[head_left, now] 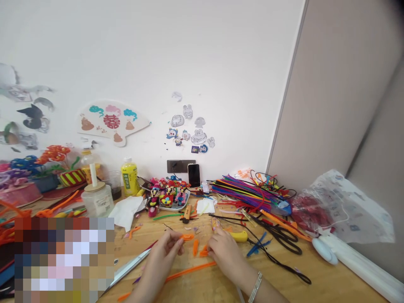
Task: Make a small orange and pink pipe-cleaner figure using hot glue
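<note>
Can pass low over the pale wooden tabletop (195, 290) between left forearm (150, 273) and right forearm (244, 271), crossed by a thin orange fuzzy stem (189, 271). Blocked leftward by a long silvery flat strip (131, 268), rightward by looped black fuzzy stems (276, 230), ahead by a yellow plastic handle (239, 236).

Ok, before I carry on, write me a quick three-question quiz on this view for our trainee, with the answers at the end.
1. True or false: the left hand pinches an orange pipe-cleaner piece between thumb and finger.

2. Multiple choice: which wrist wears the bracelet?
A) the left
B) the right
C) both

3. Fill in the colour: next to the right hand lies a tool with a ____ handle.

Key: 1. True. 2. B. 3. Yellow.
</note>
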Tool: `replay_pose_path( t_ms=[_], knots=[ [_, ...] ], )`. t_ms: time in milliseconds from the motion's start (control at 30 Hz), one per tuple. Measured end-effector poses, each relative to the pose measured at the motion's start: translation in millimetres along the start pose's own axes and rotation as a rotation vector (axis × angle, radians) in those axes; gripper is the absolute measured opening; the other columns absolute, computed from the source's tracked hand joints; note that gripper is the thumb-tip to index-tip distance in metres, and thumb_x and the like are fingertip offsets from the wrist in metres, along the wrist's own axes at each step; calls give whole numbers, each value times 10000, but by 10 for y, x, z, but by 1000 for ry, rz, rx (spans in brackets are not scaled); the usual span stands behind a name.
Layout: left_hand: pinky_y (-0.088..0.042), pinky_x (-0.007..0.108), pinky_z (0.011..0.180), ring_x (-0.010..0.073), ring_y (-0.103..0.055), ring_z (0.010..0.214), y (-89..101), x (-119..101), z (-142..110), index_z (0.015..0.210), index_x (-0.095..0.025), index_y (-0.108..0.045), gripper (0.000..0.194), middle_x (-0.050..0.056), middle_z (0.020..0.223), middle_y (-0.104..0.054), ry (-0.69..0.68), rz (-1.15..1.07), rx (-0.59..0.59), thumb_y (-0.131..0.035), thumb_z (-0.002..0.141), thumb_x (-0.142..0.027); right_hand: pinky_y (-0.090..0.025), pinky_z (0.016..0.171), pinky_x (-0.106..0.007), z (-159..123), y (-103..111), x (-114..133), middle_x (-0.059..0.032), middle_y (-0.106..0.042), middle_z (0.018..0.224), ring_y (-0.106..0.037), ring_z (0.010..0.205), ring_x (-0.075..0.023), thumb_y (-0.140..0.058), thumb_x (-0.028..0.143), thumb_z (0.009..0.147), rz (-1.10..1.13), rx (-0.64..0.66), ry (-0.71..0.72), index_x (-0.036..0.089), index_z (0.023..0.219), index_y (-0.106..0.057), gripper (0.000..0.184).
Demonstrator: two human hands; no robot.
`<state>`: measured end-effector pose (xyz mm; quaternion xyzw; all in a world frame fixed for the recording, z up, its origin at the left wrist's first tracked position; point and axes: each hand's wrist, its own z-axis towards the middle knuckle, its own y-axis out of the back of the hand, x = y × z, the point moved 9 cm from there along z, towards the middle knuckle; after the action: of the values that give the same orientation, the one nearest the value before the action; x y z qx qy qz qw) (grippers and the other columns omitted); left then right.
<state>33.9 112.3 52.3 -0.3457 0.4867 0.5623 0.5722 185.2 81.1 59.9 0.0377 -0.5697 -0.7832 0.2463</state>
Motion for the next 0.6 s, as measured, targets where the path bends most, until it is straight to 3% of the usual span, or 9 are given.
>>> replay_pose_path(
  t_ms=[200,300,600],
  knots=[
    [-437,258,549,154,-570,536,-67,23,-44,707,-193,-547,192,-22,545,-593,-23,80,45,-544,732,-383,-381,710,-252,-54,348,-103,-16,-601,728,-503,797,-167,-577,112,733,349,-226,-148,181,687,-603,87],
    [-437,262,549,158,-566,542,-136,-24,-88,700,-185,-557,169,-15,555,-587,-10,113,72,-542,736,-350,-373,748,-273,-70,448,-25,-8,-597,717,-500,786,-165,-591,134,735,458,-313,-125,185,687,-596,70],
    [-435,256,548,162,-568,551,-220,-80,-149,693,-179,-571,124,-6,572,-602,23,145,110,-547,713,-299,-374,724,-299,-94,451,249,-10,-592,726,-472,760,-168,-562,142,773,339,-336,42,203,733,-609,87]
  ],
)
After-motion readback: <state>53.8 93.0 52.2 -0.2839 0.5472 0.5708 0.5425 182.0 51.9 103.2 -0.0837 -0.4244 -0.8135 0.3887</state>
